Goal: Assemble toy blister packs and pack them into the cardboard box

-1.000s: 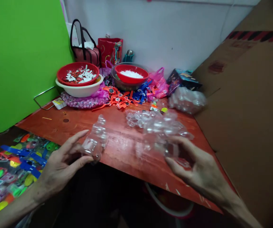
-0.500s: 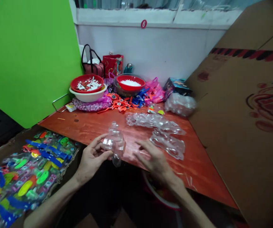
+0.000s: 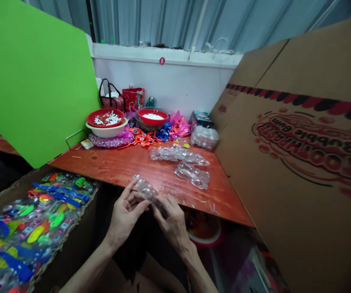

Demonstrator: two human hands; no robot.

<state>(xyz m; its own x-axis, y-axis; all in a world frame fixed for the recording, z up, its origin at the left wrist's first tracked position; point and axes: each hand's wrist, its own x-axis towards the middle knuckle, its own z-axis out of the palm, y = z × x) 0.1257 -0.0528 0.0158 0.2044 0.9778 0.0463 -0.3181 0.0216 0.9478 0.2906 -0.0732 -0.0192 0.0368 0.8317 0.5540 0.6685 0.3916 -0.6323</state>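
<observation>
A clear moulded plastic shell (image 3: 146, 189) is held between both hands just off the front edge of the table. My left hand (image 3: 125, 211) pinches its left side between thumb and fingers. On the other side, my right hand (image 3: 171, 215) grips its lower right end, covering part of it. Beyond them, a stack of clear plastic shells (image 3: 175, 154) lies on the red-brown table (image 3: 111, 165), with another clear shell (image 3: 193, 175) just nearer and to the right.
A cardboard box of packed colourful toys (image 3: 41, 224) stands at left. Along the back are a red basin of white pieces (image 3: 105, 119), a smaller red bowl (image 3: 153, 117) and orange watch-like toys (image 3: 143, 137). A large printed carton (image 3: 300, 134) walls the right; a bucket (image 3: 206, 238) sits below.
My right hand has come left from over the table and taken hold of the clear shell. The shell is now tilted, lower and nearer to me. The head view has tipped upward.
</observation>
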